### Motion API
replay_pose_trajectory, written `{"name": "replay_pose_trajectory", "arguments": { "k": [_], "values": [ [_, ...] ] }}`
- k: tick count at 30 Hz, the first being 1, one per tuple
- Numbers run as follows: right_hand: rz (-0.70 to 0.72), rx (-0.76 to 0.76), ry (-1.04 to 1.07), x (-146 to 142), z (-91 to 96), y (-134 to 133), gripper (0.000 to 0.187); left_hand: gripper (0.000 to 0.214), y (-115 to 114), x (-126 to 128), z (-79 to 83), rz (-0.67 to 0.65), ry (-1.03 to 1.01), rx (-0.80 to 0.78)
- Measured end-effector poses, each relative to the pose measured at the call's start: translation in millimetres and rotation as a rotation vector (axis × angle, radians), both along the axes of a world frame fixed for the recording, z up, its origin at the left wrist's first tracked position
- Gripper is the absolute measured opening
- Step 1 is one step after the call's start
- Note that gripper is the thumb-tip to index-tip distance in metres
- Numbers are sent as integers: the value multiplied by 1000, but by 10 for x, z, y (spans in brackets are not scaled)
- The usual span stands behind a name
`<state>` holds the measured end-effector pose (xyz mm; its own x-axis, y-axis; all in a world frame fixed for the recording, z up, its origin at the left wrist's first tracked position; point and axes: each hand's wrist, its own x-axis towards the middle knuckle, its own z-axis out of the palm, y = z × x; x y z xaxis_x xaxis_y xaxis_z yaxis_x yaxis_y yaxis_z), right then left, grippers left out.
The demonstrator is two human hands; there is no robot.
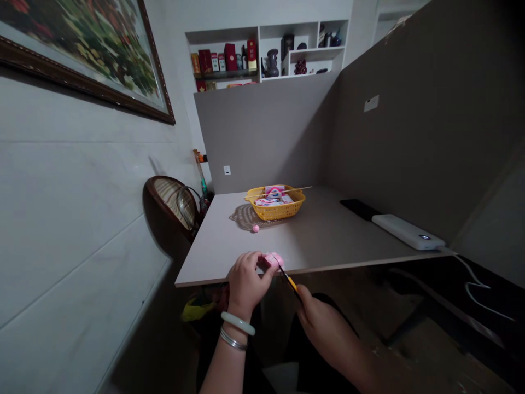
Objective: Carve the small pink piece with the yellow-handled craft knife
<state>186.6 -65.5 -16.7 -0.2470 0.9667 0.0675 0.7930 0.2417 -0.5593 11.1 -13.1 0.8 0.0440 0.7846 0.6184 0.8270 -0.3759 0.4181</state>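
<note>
My left hand [247, 276], with two bangles on the wrist, is closed around a small pink lump [274, 259] at the near edge of the table [328, 241]. My right hand [318, 320] grips a thin tool with a yellow handle and dark tip [287, 278]. Its tip touches the pink lump. A small pink ball [255, 229] lies further back on the table, apart from both hands.
A yellow basket [275, 210] with small packets and a thin stick across its rim sits mid-table. A white power bank [408, 231] and a dark phone [360, 208] lie at the right. Grey partitions enclose the table. A wicker chair [172, 203] stands at the left.
</note>
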Motion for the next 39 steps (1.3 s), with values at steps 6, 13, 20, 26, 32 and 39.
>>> {"name": "replay_pose_trajectory", "arguments": {
  "k": [6,13,20,26,32,39],
  "values": [
    [11,13,29,-45,60,66,19,21,7,8,7,11,22,15],
    [-8,-23,77,-38,-96,26,18,23,11,17,15,40,33,-1],
    [10,5,62,-96,90,103,18,23,17,22,18,45,22,18],
    [-25,-48,48,-70,-33,20,15,22,24,18,10,49,37,2],
    [4,45,15,-92,25,120,15,24,26,14,12,34,24,15],
    [-31,-31,36,-79,-109,35,14,23,33,9,-7,20,32,17]
  ]
}}
